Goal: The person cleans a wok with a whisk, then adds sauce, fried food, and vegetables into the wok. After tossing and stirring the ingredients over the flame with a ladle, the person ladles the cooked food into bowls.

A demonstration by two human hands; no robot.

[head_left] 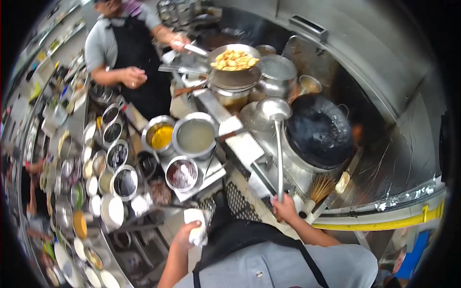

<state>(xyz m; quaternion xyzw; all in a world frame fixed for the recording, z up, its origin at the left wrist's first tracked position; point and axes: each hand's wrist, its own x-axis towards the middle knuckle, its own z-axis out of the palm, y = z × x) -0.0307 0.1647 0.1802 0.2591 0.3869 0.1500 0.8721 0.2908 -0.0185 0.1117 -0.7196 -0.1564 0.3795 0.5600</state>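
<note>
Gripping the long ladle (pixel 279 144) by the handle end with the right hand (pixel 284 209), fingers wrapped tight; bowl of the ladle hanging just beside the rim of the dark wok (pixel 319 130), over the stove edge. Clutching a white cloth (pixel 196 225) in the left hand (pixel 185 235), fingers curled around it, down near the apron. Standing further along the tabletop (pixel 237 137), a co-worker (pixel 127 53) holding a strainer of fried pieces (pixel 234 60) above a pot (pixel 233 91)

Bright, even kitchen light, steel glare at right, strong fisheye bending, black corners, soft edges.
</note>
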